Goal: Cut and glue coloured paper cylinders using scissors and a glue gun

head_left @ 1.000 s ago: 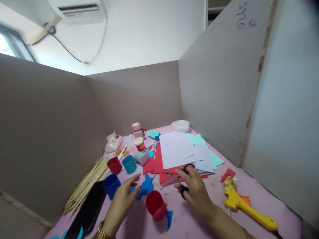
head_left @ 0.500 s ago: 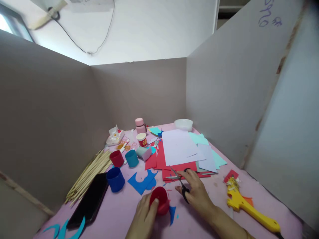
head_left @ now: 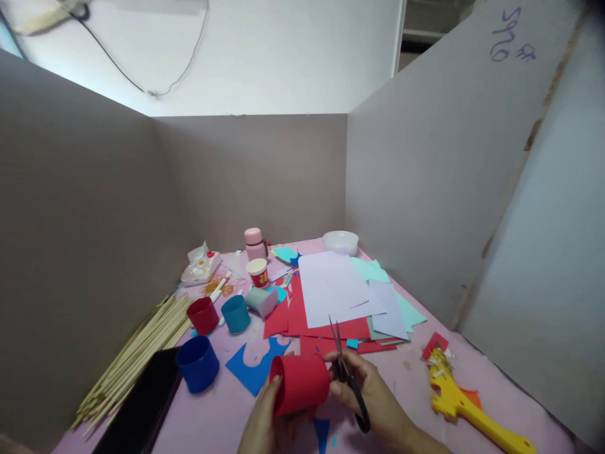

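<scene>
Tipped on its side, a red paper cylinder [head_left: 302, 383] rests in my left hand [head_left: 265, 413], thumb at its open end and fingers beneath. My right hand [head_left: 371, 394] is closed round scissors [head_left: 348, 378] with black handles; their blades point away from me and look nearly together. The right fingertips are at the cylinder's right end, and whether they touch it I cannot tell. Just beyond the left hand lies a cut blue paper piece [head_left: 253, 369]. A small blue scrap [head_left: 322, 432] is on the table below the cylinder.
To the left stand a dark blue cylinder [head_left: 197, 364], a red one [head_left: 203, 316] and a teal one [head_left: 235, 314]. A black phone [head_left: 142, 403] and wooden sticks [head_left: 137, 359] lie further left. White paper sheets [head_left: 335, 287] are ahead; a yellow glue gun [head_left: 472, 403] is at right.
My left hand has lifted the red cylinder and turned it onto its side. The right hand has brought the scissors close to it, blades now nearer together. The view has shifted slightly.
</scene>
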### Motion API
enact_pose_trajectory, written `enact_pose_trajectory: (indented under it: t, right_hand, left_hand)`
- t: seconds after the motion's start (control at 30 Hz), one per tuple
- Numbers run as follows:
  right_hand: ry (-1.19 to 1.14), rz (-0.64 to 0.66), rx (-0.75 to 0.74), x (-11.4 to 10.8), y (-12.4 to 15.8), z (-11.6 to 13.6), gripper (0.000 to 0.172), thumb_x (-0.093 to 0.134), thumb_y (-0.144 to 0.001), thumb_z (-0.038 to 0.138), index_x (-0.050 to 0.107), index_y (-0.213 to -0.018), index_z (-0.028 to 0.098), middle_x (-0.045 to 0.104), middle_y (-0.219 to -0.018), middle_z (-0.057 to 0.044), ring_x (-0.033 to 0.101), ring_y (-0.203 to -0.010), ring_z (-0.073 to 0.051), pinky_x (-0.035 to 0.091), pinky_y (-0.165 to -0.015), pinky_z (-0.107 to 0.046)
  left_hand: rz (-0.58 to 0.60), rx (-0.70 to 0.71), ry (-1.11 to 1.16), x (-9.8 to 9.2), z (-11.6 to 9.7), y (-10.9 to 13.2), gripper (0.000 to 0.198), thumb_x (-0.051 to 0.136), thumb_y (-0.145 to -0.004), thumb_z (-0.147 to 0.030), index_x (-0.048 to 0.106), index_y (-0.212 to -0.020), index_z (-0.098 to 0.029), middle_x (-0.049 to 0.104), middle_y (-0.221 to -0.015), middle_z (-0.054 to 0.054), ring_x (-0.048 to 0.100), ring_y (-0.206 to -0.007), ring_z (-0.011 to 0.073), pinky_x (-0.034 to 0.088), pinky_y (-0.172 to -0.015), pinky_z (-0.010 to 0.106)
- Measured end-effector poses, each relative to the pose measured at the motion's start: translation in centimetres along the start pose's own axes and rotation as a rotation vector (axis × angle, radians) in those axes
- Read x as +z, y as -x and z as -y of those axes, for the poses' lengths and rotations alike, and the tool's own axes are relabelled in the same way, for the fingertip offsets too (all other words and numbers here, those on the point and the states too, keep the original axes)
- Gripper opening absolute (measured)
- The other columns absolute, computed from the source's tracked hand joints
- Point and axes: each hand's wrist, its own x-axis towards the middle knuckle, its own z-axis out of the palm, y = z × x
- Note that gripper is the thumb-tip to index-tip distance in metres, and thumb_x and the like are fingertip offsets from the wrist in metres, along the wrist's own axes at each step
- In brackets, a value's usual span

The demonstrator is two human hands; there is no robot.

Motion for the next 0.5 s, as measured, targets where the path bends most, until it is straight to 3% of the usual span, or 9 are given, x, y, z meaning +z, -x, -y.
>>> enact_pose_trajectory:
  t: [0.13, 0.27, 0.4, 0.5]
  right_hand:
    - [-0.094, -0.034, 0.078, 0.0, -0.2, 0.2, 0.052, 0.079, -0.061, 0.051, 0.06, -0.098, 0.02, 0.056, -0.077, 0.0, 0.056, -0.071, -0.017, 0.044, -0.066, -0.029]
    - [-0.098, 0.011, 0.108, -0.2, -0.4, -0.3, 0.05, 0.078, -0.063, 0.049, 0.059, -0.098, 0.019, 0.056, -0.078, -0.001, 0.055, -0.073, -0.018, 0.044, -0.068, -0.03]
    - [-0.089, 0.097, 0.124, -0.7, -0.4, -1.2, 0.049, 0.079, -0.062, 0.043, 0.06, -0.101, 0.019, 0.057, -0.081, -0.002, 0.055, -0.074, -0.018, 0.044, -0.068, -0.03]
    - [-0.003, 0.063, 0.171, -1.3, -0.5, -1.6, 0.058, 0.081, -0.055, 0.028, 0.06, -0.108, 0.02, 0.059, -0.091, -0.004, 0.057, -0.082, -0.02, 0.045, -0.071, -0.031]
  left_hand:
    - [0.118, -0.016, 0.087, 0.0, 1.0, -0.9, 0.054, 0.074, -0.063, -0.048, 0.064, -0.108, -0.022, 0.078, -0.097, 0.007, 0.067, -0.1, 0.0298, 0.051, -0.084, 0.037]
    - [0.207, -0.121, 0.036, -0.1, 0.3, -0.4, 0.063, 0.069, -0.068, -0.053, 0.055, -0.123, -0.025, 0.075, -0.107, 0.009, 0.061, -0.111, 0.0302, 0.048, -0.089, 0.04]
    - [0.159, 0.011, -0.214, -0.8, -0.9, -0.3, 0.08, 0.064, -0.062, -0.068, 0.053, -0.128, -0.023, 0.068, -0.117, 0.014, 0.054, -0.119, 0.0366, 0.041, -0.098, 0.048]
    - [0.073, 0.134, -0.408, -1.4, -1.5, -0.3, 0.089, 0.062, -0.055, -0.075, 0.053, -0.126, -0.023, 0.062, -0.125, 0.016, 0.045, -0.126, 0.0406, 0.036, -0.103, 0.05]
